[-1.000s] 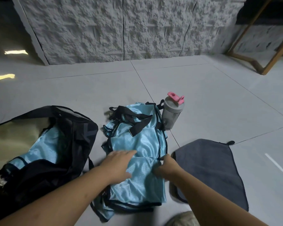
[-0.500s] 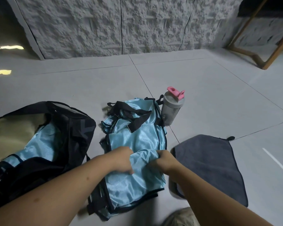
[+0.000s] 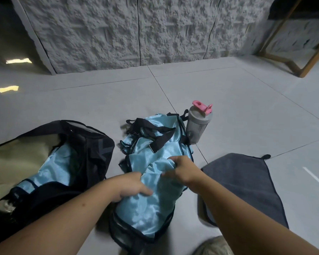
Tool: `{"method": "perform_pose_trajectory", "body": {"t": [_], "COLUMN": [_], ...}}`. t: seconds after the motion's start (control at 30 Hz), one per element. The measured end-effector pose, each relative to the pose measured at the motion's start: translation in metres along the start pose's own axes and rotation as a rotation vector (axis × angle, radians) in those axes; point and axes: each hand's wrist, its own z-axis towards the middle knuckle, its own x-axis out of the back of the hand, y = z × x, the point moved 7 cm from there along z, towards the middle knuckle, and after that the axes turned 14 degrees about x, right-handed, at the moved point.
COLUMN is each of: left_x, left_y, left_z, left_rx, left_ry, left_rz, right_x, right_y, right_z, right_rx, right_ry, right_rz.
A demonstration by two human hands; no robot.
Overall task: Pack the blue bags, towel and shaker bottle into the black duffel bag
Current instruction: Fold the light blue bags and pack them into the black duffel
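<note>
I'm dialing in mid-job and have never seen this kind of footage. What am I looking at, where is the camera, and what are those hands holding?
There is no machine here: a person wears one camera on the head, looking forward and down at their own bare arms. Both the left hand and the right hand grip a shiny blue bag lying on the tiled floor. On the left, the open black duffel bag already holds another blue bag. A grey shaker bottle with a pink lid stands behind, and a dark grey towel lies flat on the right.
</note>
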Motion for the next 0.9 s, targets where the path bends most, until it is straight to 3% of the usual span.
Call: {"method": "perform_pose_trajectory", "body": {"t": [0.2, 0.33, 0.53, 0.63, 0.9], "left_x": [-0.005, 0.004, 0.021, 0.033, 0.079], "left_y": [-0.009, -0.01, 0.001, 0.004, -0.018], "left_z": [-0.019, -0.037, -0.062, -0.071, -0.113], "left_rx": [-0.013, -0.09, -0.208, -0.229, -0.266], "left_ry": [-0.175, -0.23, -0.211, -0.177, -0.084], "left_rz": [-0.374, -0.694, -0.891, -0.931, -0.981], "right_x": [0.004, -0.003, -0.036, -0.043, -0.067], "right_y": [0.002, 0.017, -0.013, -0.038, -0.11], "right_z": [-0.004, -0.016, -0.031, -0.031, -0.011], "right_rx": [-0.044, -0.193, -0.286, -0.244, -0.2], "right_ry": [0.133, 0.198, -0.081, -0.167, -0.175], "right_rz": [0.045, 0.396, 0.814, 0.781, 0.657]}}
